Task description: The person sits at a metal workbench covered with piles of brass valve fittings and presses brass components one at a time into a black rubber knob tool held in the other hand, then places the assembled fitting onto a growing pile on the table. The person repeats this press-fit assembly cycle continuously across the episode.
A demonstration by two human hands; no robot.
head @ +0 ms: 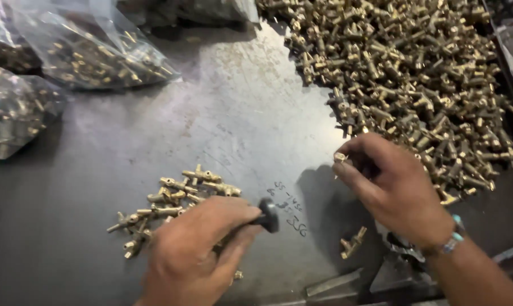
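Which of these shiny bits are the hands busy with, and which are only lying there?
In use:
left hand, gripping a black-tipped tool
right hand, pinching one brass fitting
small pile of brass fittings by the left hand
big heap of brass fittings by the right hand

Lying about:
clear bags of fittings
lone fitting
metal table

The grey metal table top [222, 113] looks matt and worn, with fine scratches and dull patches. The big heap of small brass-coloured metal fittings [415, 73] is shiny and smooth, and so is the small group of the same fittings [171, 207]. The clear plastic bags [92, 48] are glossy and wrinkled. The black round-headed tool [267, 215] looks matt.
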